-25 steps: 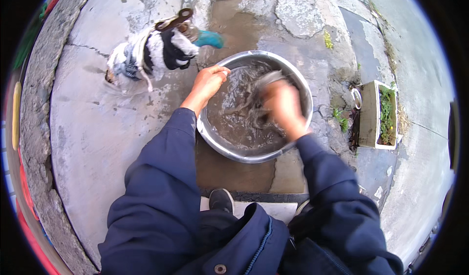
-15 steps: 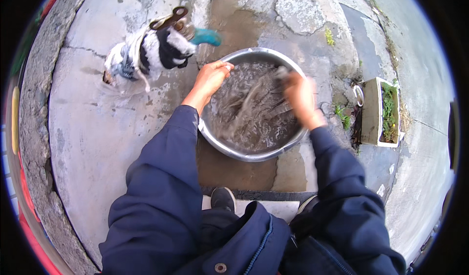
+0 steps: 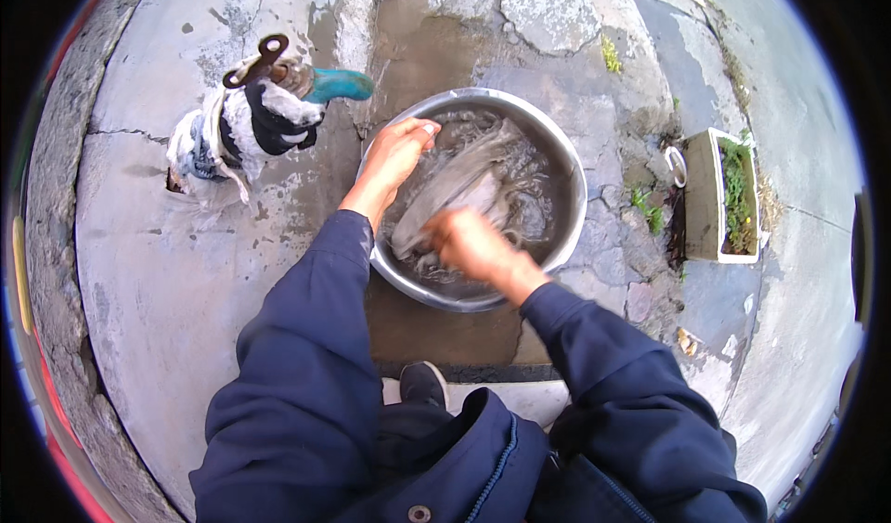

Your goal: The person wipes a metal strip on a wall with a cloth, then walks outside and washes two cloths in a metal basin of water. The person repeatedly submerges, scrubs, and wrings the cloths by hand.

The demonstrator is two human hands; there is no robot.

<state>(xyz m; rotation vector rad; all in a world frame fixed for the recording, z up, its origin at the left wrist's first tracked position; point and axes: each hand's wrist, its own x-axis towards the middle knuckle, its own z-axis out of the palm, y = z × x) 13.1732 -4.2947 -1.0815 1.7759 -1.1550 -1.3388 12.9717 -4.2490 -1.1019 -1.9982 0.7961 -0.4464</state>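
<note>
A round metal basin (image 3: pixel 568 249) holds murky brown water. In it lies a wet grey cloth (image 3: pixel 450 181), bunched and partly under the surface. My left hand (image 3: pixel 394 159) is at the basin's left side, its fingers curled closed above the water. What lies inside those fingers, if anything, is hidden. Over the lower middle of the basin, my right hand (image 3: pixel 471 252) is closed on the lower end of the cloth, slightly smeared by motion.
At the left stands a water tap wrapped in rags (image 3: pixel 243 124), with a teal spout (image 3: pixel 339 85) and a rusty metal handle (image 3: pixel 269 54). A pale planter box (image 3: pixel 703 198) with green plants is at the right. My shoe (image 3: pixel 423 384) is just below the basin. The concrete is cracked and wet.
My right hand has swept from the basin's right rim to its lower middle. The grey cloth now shows more above the water. My left hand has stayed at the left side.
</note>
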